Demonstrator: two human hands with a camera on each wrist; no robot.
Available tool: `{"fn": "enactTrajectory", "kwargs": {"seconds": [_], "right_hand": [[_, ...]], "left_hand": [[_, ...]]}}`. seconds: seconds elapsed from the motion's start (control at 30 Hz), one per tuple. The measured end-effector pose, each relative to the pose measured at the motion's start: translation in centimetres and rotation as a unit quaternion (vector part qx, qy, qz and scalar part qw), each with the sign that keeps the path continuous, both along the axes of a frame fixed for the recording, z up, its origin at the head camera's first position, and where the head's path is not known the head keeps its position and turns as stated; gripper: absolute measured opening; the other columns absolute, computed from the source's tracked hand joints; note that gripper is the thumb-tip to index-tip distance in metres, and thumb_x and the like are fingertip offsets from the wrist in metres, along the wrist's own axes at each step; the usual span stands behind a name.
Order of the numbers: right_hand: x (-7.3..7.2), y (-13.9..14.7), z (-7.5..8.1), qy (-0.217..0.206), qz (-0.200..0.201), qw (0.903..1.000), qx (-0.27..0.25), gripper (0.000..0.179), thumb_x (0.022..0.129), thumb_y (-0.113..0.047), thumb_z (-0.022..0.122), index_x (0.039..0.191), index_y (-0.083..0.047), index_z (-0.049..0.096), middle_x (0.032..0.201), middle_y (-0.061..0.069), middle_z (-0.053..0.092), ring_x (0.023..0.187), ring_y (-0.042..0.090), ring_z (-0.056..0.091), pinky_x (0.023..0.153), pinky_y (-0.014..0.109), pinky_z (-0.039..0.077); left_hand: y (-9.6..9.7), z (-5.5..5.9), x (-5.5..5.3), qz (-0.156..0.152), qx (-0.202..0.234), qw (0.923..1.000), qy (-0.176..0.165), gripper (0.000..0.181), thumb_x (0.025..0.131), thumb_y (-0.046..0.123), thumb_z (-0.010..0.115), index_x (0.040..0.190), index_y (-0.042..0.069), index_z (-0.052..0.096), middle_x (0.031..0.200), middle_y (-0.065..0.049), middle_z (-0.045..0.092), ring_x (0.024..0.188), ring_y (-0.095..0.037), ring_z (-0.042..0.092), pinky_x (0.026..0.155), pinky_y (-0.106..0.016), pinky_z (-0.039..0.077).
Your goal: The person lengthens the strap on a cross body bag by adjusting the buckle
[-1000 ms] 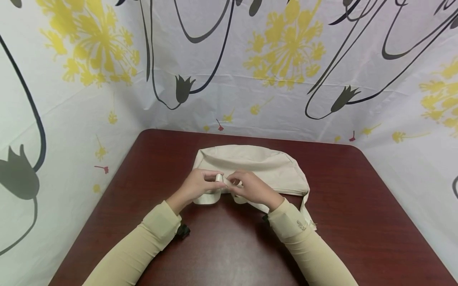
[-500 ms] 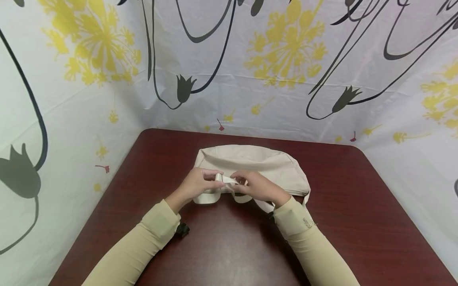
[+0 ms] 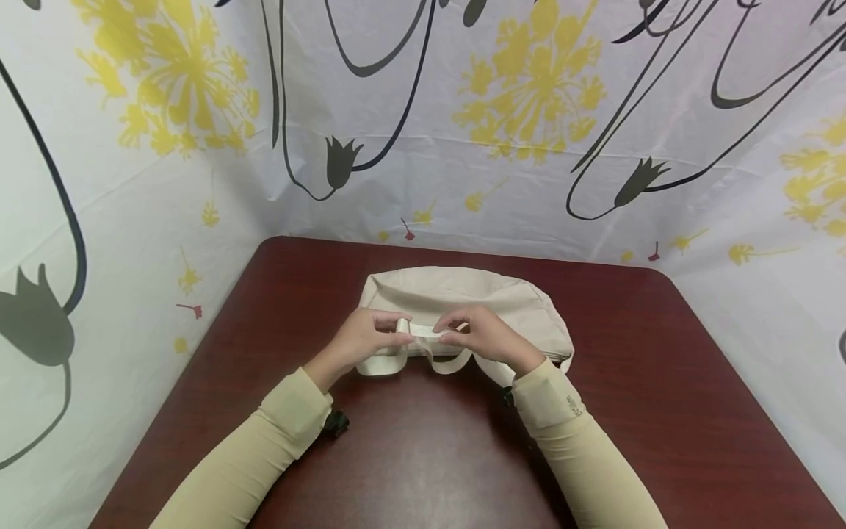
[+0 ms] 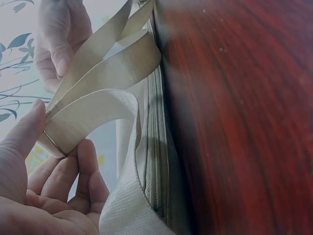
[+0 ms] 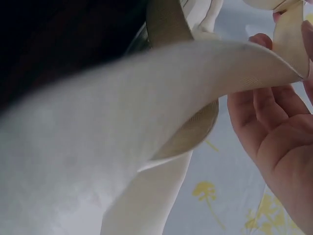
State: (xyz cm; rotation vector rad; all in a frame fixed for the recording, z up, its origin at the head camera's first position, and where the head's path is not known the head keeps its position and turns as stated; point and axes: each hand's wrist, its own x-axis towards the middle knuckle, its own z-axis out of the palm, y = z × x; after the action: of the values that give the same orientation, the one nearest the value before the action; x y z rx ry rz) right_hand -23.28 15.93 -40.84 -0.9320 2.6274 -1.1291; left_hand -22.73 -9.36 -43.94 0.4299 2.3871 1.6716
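A cream fabric bag lies on the table with its zipper along the near edge. My left hand pinches the bag's strap between thumb and fingers at a fold, where a thin edge like a slider shows. To its right, my right hand holds another stretch of the same strap between thumb and fingertips. A short, fairly straight length of webbing runs between the two hands. Loose loops of strap hang below them in front of the bag.
The dark red wooden table extends around the bag on all sides. A white sheet printed with flowers encloses the back and both sides. Small black items show beneath the sleeve cuffs.
My right hand has moved right, away from the left, and the strap between them has lengthened and straightened. The left hand has hardly moved, and the bag stays in place.
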Motion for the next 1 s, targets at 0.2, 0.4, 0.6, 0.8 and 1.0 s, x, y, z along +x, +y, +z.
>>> {"fn": "enactTrajectory", "kwargs": {"seconds": [0.2, 0.4, 0.6, 0.8, 1.0], "right_hand": [[0.1, -0.5, -0.3, 0.016, -0.017, 0.9997, -0.004, 0.007, 0.083, -0.016, 0.077, 0.089, -0.013, 0.075, 0.095, -0.001, 0.073, 0.09, 0.013, 0.064, 0.076, 0.035, 0.051], [0.3, -1.0, -0.5, 0.027, -0.023, 0.9993, -0.012, 0.005, 0.082, -0.019, 0.077, 0.084, -0.015, 0.076, 0.094, -0.002, 0.072, 0.088, 0.011, 0.063, 0.073, 0.03, 0.049], [0.2, -1.2, -0.8, 0.026, -0.028, 0.9991, -0.018, 0.005, 0.083, -0.02, 0.077, 0.083, -0.015, 0.075, 0.095, -0.001, 0.072, 0.088, 0.011, 0.063, 0.073, 0.029, 0.049], [0.2, -1.3, -1.0, 0.012, -0.025, 0.9993, -0.027, 0.007, 0.083, -0.019, 0.077, 0.088, -0.014, 0.074, 0.095, 0.0, 0.072, 0.088, 0.013, 0.063, 0.075, 0.037, 0.051], [0.2, -1.1, -1.0, -0.004, -0.004, 1.0, -0.003, 0.019, 0.082, -0.017, 0.078, 0.099, -0.012, 0.071, 0.094, -0.001, 0.07, 0.085, 0.013, 0.062, 0.079, 0.041, 0.052]], "left_hand": [[0.0, 0.0, 0.0, -0.001, 0.006, 1.0, 0.003, 0.053, 0.075, 0.036, 0.083, 0.12, 0.012, 0.069, 0.104, -0.001, 0.073, 0.098, -0.012, 0.066, 0.082, -0.029, 0.052], [0.0, -0.1, -0.1, -0.004, 0.014, 0.9999, -0.003, 0.056, 0.074, 0.035, 0.084, 0.121, 0.008, 0.068, 0.103, -0.003, 0.073, 0.098, -0.014, 0.067, 0.081, -0.029, 0.053], [0.1, -0.2, 0.0, -0.003, 0.016, 0.9998, -0.011, 0.052, 0.074, 0.032, 0.084, 0.119, 0.011, 0.069, 0.104, -0.003, 0.073, 0.098, -0.013, 0.066, 0.08, -0.027, 0.053], [0.0, -0.1, 0.1, 0.0, 0.014, 0.9998, -0.012, 0.049, 0.075, 0.033, 0.083, 0.117, 0.013, 0.07, 0.104, -0.002, 0.073, 0.098, -0.013, 0.066, 0.08, -0.027, 0.052], [0.0, -0.1, 0.0, 0.008, 0.013, 0.9998, -0.013, 0.05, 0.075, 0.034, 0.083, 0.117, 0.011, 0.071, 0.105, 0.0, 0.073, 0.102, -0.013, 0.065, 0.082, -0.028, 0.051]]}}
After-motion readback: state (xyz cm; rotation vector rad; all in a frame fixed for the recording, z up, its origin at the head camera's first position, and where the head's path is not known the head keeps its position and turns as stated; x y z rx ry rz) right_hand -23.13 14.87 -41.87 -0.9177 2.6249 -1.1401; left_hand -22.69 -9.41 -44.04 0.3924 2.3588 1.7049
